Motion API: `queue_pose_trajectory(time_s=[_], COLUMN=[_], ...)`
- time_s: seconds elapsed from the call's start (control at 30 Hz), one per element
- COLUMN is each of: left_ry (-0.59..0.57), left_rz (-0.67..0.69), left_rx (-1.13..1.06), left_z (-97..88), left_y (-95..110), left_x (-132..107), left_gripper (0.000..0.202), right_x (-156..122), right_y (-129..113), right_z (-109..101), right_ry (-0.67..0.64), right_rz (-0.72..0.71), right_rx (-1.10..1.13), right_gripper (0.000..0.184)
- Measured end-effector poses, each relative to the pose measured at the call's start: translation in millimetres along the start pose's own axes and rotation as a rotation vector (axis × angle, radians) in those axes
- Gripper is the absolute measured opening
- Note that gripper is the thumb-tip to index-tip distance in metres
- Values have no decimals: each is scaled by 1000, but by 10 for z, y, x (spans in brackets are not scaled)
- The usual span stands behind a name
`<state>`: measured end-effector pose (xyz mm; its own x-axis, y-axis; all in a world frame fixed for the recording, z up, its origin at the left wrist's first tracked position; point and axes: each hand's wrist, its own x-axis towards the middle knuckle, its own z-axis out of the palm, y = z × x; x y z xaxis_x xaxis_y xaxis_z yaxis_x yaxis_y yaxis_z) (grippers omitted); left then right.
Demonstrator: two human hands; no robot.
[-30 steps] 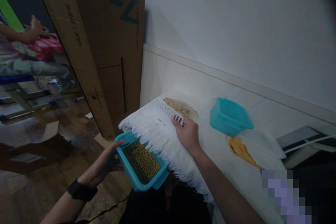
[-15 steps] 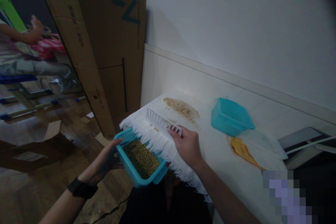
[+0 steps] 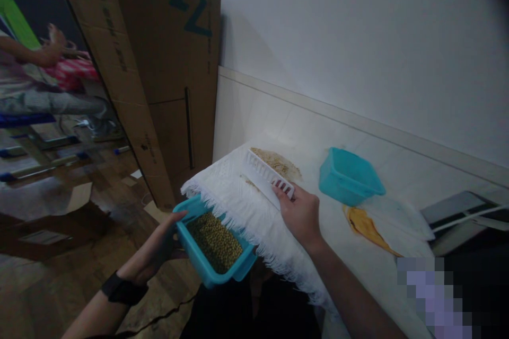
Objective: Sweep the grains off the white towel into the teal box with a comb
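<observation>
My left hand [image 3: 161, 246] grips the near side of a teal plastic tub [image 3: 214, 251] filled with greenish beans, held just below the fringed edge of a white cloth [image 3: 238, 206]. My right hand [image 3: 300, 212] is closed on one end of a white slotted plastic piece [image 3: 266, 175], which lies tilted on the cloth. A patch of tan grains [image 3: 278, 163] lies on the cloth just beyond that piece.
A second teal tub [image 3: 350, 177], with nothing visible in it, stands farther right near the wall. An orange-yellow smear [image 3: 363, 225] and a clear plastic sheet [image 3: 397, 217] lie beside it. A tall cardboard box [image 3: 159, 63] stands on the left. Another person's arm [image 3: 27, 53] shows at far left.
My right hand has drawn the white slotted piece to the right and back across the cloth, away from the tub. The tub of beans in my left hand has hardly moved.
</observation>
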<state>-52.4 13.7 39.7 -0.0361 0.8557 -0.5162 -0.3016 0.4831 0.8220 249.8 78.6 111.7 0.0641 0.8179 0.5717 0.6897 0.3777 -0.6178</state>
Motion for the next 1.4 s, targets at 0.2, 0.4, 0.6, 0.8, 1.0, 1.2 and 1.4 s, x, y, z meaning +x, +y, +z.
queue_pose_trajectory(time_s=[0.2, 0.4, 0.6, 0.8, 1.0, 1.2, 1.4], left_ry=[17, 17, 36, 28, 28, 29, 10], left_rz=[-37, -52, -78, -77, -71, -70, -59], left_rx=[-33, -32, -42, -64, -58, -64, -62], left_z=[-19, -11, -23, -23, -11, -11, -27], left_y=[-31, -55, -61, -70, -56, -48, -51], left_x=[-41, -75, -47, -44, -63, -69, -64], left_gripper=[55, 54, 52, 54, 51, 50, 52], right_x=[-23, -81, -75, -66, -79, -116, -154], right_y=[3, 72, 84, 44, 51, 4, -8], right_z=[-8, 76, 114, 127, 132, 132, 119], right_ry=[110, 76, 57, 57, 27, 18, -7], right_rz=[70, 75, 80, 60, 54, 39, 18], right_rx=[-19, -51, -69, -59, -77, -35, -35], right_gripper=[33, 32, 31, 30, 27, 27, 29])
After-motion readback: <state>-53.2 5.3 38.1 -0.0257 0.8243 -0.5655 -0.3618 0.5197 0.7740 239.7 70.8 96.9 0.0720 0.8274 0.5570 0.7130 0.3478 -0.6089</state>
